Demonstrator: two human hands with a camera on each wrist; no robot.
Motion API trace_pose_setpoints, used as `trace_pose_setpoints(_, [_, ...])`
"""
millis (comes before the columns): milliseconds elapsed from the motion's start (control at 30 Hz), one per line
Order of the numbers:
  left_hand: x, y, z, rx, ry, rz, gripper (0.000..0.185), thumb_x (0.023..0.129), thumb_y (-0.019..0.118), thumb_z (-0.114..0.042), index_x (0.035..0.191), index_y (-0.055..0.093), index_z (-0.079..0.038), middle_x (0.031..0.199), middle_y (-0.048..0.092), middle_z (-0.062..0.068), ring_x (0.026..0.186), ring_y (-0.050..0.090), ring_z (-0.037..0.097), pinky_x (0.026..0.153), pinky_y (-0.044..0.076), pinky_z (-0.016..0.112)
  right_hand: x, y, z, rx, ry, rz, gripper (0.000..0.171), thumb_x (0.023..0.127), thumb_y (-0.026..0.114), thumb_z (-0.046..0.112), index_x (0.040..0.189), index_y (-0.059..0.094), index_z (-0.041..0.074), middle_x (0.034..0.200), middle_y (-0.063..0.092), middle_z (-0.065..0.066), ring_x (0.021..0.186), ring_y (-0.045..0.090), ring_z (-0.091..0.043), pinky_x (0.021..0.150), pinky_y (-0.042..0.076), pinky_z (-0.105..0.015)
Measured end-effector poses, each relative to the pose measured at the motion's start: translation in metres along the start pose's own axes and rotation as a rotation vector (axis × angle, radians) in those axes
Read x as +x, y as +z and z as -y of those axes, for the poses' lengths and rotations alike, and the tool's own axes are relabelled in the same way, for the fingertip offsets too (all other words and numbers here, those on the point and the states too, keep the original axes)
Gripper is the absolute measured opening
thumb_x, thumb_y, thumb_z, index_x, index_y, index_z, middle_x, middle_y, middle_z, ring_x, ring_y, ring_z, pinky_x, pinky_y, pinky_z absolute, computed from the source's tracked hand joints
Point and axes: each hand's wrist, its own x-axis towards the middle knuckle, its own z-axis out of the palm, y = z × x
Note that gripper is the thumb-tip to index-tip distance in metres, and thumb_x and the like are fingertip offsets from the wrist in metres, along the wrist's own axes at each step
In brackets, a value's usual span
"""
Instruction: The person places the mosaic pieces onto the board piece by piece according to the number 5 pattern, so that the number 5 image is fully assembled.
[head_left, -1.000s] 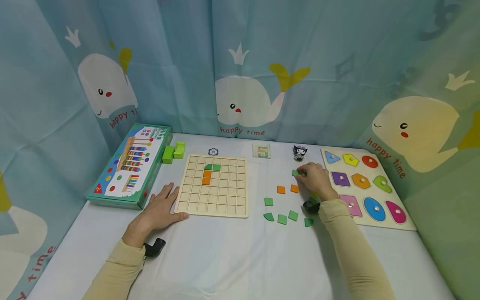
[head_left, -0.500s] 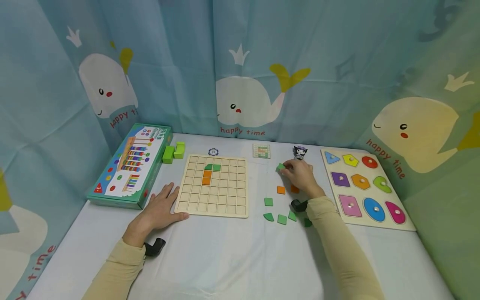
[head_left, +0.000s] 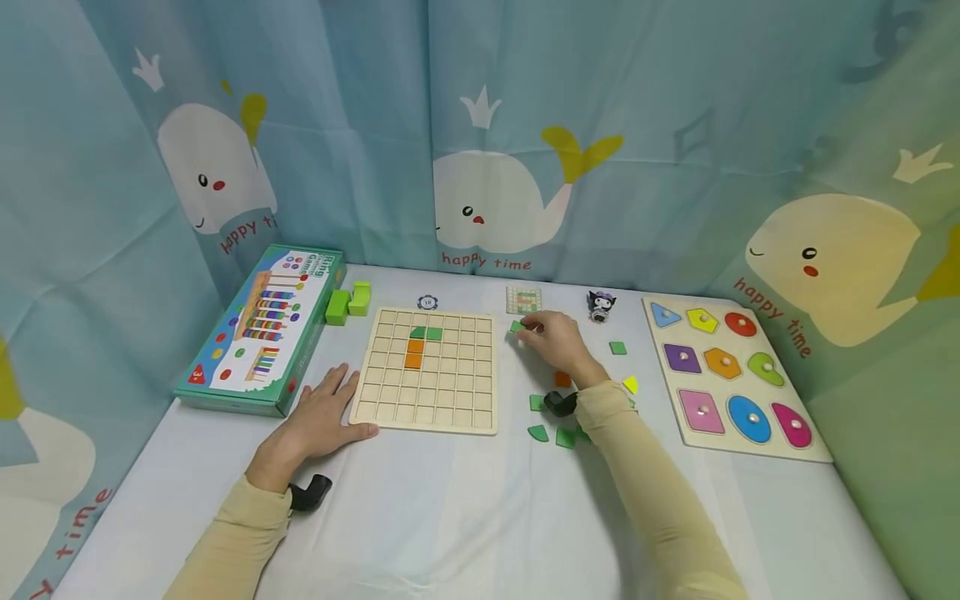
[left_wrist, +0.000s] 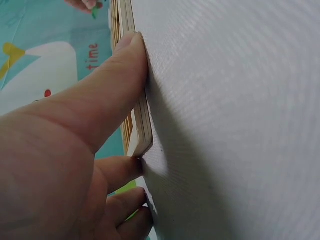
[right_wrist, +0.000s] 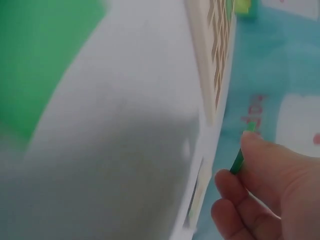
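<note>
While my right hand (head_left: 558, 343) pinches the green tile (head_left: 516, 327), it has carried it leftward off the desk's right side, nearly to the grid board (head_left: 427, 371)'s right edge; my left hand (head_left: 318, 417) stays flat at the board's near-left corner.

My tabletop (head_left: 465, 500) — matt woven cloth; grid board (head_left: 427, 369) — pale unfinished wood; box (head_left: 258, 329) — glossy printed cardboard.
</note>
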Motion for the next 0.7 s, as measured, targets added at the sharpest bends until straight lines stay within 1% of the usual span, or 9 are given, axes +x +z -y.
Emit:
trace_pose_setpoints(67, [0.000, 0.000, 0.000, 0.004, 0.004, -0.006, 0.094, 0.085, 0.072, -0.046, 0.148, 0.030, 0.010, 0.154, 0.018, 0.031, 0.142, 0.014, 0.047, 0.106, 0.012, 0.069, 0.003, 0.006, 0.007, -0.001, -0.019, 0.004, 0.029, 0.092, 0.070, 0.022, 0.113, 0.071, 0.001, 0.103, 0.070, -0.012, 0.095, 0.060, -0.028, 0.090, 0.039, -0.050])
trace_pose_setpoints(167, [0.001, 0.001, 0.001, 0.010, 0.006, -0.008, 0.094, 0.085, 0.072, -0.047, 0.148, 0.030, 0.010, 0.154, 0.019, 0.031, 0.142, 0.014, 0.047, 0.106, 0.013, 0.069, 0.007, 0.014, 0.018, -0.001, -0.041, 0.014, 0.029, 0.092, 0.070, 0.022, 0.113, 0.071, 0.002, 0.103, 0.070, -0.010, 0.095, 0.061, -0.027, 0.087, 0.043, -0.046])
trace_pose_setpoints(367, [0.000, 0.001, 0.002, 0.014, 0.004, -0.007, 0.094, 0.086, 0.071, -0.047, 0.147, 0.030, 0.010, 0.154, 0.019, 0.031, 0.142, 0.015, 0.047, 0.106, 0.013, 0.069, 0.014, 0.033, 0.040, -0.026, -0.098, 0.067, 0.030, 0.093, 0.070, 0.024, 0.115, 0.071, 0.003, 0.106, 0.069, -0.009, 0.096, 0.063, -0.024, 0.082, 0.050, -0.039])
trace_pose_setpoints(500, [0.000, 0.000, 0.000, 0.010, 0.002, -0.001, 0.094, 0.085, 0.072, -0.047, 0.147, 0.030, 0.010, 0.154, 0.018, 0.031, 0.142, 0.014, 0.047, 0.106, 0.013, 0.069, 0.020, 0.042, 0.050, -0.072, -0.122, 0.084, 0.030, 0.093, 0.069, 0.026, 0.114, 0.072, 0.005, 0.105, 0.070, -0.007, 0.096, 0.062, -0.022, 0.085, 0.048, -0.038])
trace_pose_setpoints(700, [-0.001, 0.001, 0.001, 0.006, 0.002, -0.002, 0.094, 0.086, 0.071, -0.047, 0.148, 0.030, 0.010, 0.155, 0.018, 0.030, 0.142, 0.014, 0.046, 0.106, 0.012, 0.068, 0.029, 0.052, 0.061, -0.130, -0.124, 0.114, 0.029, 0.093, 0.070, 0.029, 0.112, 0.073, 0.008, 0.105, 0.070, -0.004, 0.094, 0.058, -0.022, 0.089, 0.042, -0.041])
